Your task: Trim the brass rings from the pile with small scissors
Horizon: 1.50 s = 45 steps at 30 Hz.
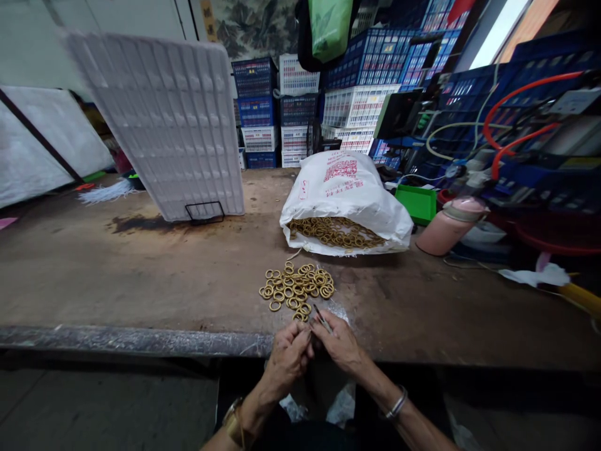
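My left hand [289, 352] is closed in a pinch at the table's front edge. What its fingertips hold is hidden. Meeting it there, my right hand [342, 343] is closed round a slim tool with a dark, narrow end [322, 317] that points up and away; its exact kind is too small to tell. Just beyond both hands lies a loose pile of brass-coloured rings [297, 287], some overlapping. Behind the pile, a white woven sack [345, 188] with red print lies on its side, its mouth facing me and full of more such rings [335, 232].
A pale ribbed plastic panel [164, 125] stands upright at the left on the wooden table [197, 275], by a black wire stand [205, 212]. At the right are a pink bottle [451, 227], a green tray [416, 204] and orange hoses [507, 106]. Stacked crates [256, 111] stand behind.
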Tool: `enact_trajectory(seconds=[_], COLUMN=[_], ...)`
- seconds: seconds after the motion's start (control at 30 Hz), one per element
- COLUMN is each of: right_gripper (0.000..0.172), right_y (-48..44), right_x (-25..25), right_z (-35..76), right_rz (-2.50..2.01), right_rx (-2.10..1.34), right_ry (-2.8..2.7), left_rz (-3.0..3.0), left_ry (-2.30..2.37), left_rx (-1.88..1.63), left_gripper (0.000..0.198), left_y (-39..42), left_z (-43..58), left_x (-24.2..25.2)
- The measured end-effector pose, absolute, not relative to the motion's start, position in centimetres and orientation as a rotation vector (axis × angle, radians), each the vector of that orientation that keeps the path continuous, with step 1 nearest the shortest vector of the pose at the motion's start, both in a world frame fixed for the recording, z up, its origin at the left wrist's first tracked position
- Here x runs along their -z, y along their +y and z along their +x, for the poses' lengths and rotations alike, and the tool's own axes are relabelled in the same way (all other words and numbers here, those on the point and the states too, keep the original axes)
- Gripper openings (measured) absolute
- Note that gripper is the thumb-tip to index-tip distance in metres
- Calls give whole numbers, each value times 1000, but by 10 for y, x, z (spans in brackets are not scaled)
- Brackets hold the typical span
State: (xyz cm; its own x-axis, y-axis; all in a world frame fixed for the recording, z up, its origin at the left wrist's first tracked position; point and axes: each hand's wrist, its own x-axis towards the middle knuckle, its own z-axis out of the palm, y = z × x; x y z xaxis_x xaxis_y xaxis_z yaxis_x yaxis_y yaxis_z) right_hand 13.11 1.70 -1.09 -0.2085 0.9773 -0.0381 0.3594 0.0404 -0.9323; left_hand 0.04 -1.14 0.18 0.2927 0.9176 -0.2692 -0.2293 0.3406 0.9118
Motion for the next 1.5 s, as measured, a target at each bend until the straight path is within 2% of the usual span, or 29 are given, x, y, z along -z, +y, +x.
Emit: enact_trajectory(seconds=[0.13,0.2,0.3,0.4,0.73,0.97,1.17,1.5], right_gripper=[27,28,19,10,28,20,13,11], right_y=[17,17,14,9,8,31,48,56], right_x=[8,7,8,10,14,21,17,14], right_z=[131,133,137,139,137,144,137,122], right_rz=[-1353,-1414,-1498,-1498,-1636,-1876,-1764,-1793], right_rx=[-1246,-1161,-915,-824,-567,-373,-453,-458], right_ry=[-1623,-1641,-1817,-2053,-2344,-2213,-2112,-2198], left_rz=[804,799,798,818,894,668,516,287], left_ry=[866,878,937,1007,1055,867,832,733], left_rx=[-925,-936,-957,-987,-1010,-994,-1079,-1055], left_gripper=[32,32,34,36,34,29,32,18], left_y=[-13,-13,-11,-9,-11,-22,-18,-10], left_z=[0,0,0,-1,-3,-9,-14,-24], left_x=[-2,-1,0,-2,-3,-2,-1,4])
